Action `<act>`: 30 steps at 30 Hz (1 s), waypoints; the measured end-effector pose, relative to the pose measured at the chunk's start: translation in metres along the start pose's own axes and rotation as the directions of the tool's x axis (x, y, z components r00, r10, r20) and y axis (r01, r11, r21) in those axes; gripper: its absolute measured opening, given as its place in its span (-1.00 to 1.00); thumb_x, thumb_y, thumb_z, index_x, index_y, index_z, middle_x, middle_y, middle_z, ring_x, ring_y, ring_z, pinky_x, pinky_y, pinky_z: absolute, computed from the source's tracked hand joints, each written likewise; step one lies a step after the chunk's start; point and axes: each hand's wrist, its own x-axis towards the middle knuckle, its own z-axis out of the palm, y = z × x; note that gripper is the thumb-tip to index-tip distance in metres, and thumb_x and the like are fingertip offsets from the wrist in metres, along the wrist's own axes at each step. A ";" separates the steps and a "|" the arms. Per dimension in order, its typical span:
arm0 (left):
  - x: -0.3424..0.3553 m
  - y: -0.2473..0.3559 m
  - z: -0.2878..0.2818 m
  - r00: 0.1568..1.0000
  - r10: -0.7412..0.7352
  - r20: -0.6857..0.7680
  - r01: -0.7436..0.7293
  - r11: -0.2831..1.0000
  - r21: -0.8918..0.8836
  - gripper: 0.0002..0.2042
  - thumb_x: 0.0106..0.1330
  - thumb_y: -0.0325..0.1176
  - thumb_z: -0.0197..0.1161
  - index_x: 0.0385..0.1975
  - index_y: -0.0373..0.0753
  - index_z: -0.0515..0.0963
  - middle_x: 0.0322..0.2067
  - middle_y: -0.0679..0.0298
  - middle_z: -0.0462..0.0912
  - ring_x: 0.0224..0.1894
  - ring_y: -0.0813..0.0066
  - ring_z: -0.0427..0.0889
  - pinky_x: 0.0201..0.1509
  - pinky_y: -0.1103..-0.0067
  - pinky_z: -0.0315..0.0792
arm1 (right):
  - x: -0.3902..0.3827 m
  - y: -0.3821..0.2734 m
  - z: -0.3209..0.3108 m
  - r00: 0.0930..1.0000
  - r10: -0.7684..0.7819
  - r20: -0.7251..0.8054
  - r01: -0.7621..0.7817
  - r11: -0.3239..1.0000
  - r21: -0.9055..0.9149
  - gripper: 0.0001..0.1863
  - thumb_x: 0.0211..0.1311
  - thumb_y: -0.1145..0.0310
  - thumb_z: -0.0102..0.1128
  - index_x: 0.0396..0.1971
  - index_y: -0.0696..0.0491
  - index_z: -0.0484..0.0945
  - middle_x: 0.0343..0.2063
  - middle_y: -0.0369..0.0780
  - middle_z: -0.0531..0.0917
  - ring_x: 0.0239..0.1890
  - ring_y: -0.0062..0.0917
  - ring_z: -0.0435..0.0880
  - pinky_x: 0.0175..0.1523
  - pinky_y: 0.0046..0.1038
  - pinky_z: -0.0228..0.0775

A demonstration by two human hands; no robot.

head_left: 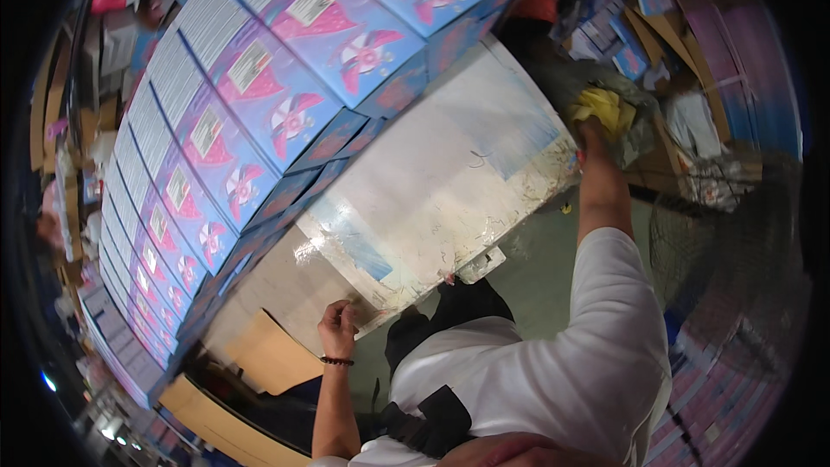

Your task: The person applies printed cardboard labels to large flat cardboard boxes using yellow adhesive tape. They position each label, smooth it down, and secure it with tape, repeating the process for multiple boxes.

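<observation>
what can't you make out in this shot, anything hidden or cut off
- Right hand, head view: its fingers are buried in a yellow bundle, so the grip is unclear.
- Left hand, head view: curled at the edge of the white table; whether it pinches anything cannot be told.
- Pile of clutter beyond the yellow bundle: blurred, and bent by the fisheye rim.
- Row of blue and pink boxes: cut off by the dark rim.

Dim, bluish indoor light, heavy fisheye bending, black vignette, slight motion blur.
</observation>
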 end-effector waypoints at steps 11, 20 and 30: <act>-0.036 -0.003 -0.009 0.993 0.069 -0.099 -0.052 0.985 0.166 -0.81 0.25 -0.30 0.14 -0.29 -0.29 0.54 -0.49 0.12 0.62 -0.47 0.38 0.61 -0.37 0.50 0.46 | 0.052 -0.031 -0.022 0.951 -0.309 -0.015 0.299 0.929 -0.217 -0.52 0.04 0.11 0.06 -0.06 0.08 0.49 -0.14 0.02 0.57 -0.15 -0.10 0.58 -0.08 -0.13 0.42; -0.130 -0.038 -0.029 0.949 0.131 -0.288 -0.134 0.991 0.008 -0.80 0.21 -0.25 0.13 -0.34 -0.25 0.54 -0.49 0.07 0.60 -0.40 0.13 0.60 -0.31 0.39 0.45 | -0.057 -0.086 -0.106 0.846 0.122 -0.520 0.088 0.929 0.361 -0.51 0.06 0.14 0.05 0.00 0.05 0.46 -0.12 -0.02 0.57 -0.12 -0.11 0.57 -0.06 -0.14 0.41; -0.279 -0.192 -0.065 0.841 -0.020 -0.541 -0.128 0.963 -0.235 -0.81 0.20 -0.28 0.15 -0.36 -0.29 0.55 -0.52 0.13 0.62 -0.47 0.34 0.62 -0.37 0.51 0.46 | -0.327 -0.232 -0.142 0.365 -0.353 -0.861 0.929 0.203 0.310 -0.76 0.17 0.42 0.00 -0.26 0.16 0.60 -0.25 -0.04 0.62 -0.31 -0.32 0.60 -0.15 -0.40 0.44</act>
